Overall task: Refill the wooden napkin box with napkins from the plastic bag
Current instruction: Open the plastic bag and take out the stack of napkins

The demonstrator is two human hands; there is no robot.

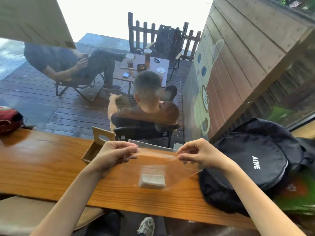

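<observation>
A clear plastic bag [177, 167] hangs over the wooden counter [42, 167], stretched between both hands. My left hand [114, 155] pinches the bag's top edge at the left. At the right end of that edge, my right hand [197, 155] pinches it too. A stack of white napkins [152, 181] lies at the bottom of the bag. The wooden napkin box [92, 149] sits on the counter just behind my left hand, its slotted lid [103, 137] standing up open. My left hand hides most of the box's inside.
A black backpack [252, 160] lies on the counter at the right, touching the bag's corner. A red item [8, 119] sits at the far left. Beyond the window glass, two people sit on chairs around a small table with drinks [144, 65].
</observation>
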